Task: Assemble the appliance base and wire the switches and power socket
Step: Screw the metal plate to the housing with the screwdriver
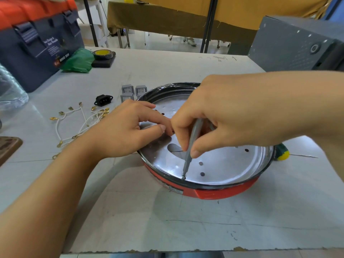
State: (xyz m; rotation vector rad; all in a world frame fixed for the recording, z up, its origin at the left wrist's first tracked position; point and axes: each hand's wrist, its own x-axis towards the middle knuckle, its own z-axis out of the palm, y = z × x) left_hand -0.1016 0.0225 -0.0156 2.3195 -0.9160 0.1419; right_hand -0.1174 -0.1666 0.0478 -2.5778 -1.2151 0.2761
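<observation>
While left hand presses the plate, right hand pinches a screwdriver near its rim.

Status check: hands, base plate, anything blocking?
Right hand grips screwdriver, tip at plate's near edge. Left hand rests on metal plate. Switches, socket unwired. Nothing blocking.

Both hands out front, forearms bare. Left hand comes in from lower left, palm down, fingers loosely bent, thumb tucked vs. index. Right hand reaches in from the right w/ wrist raised, thumb + index (others curled behind) pinching a thin grey shaft, pointing down. Hands nearly touch.
</observation>
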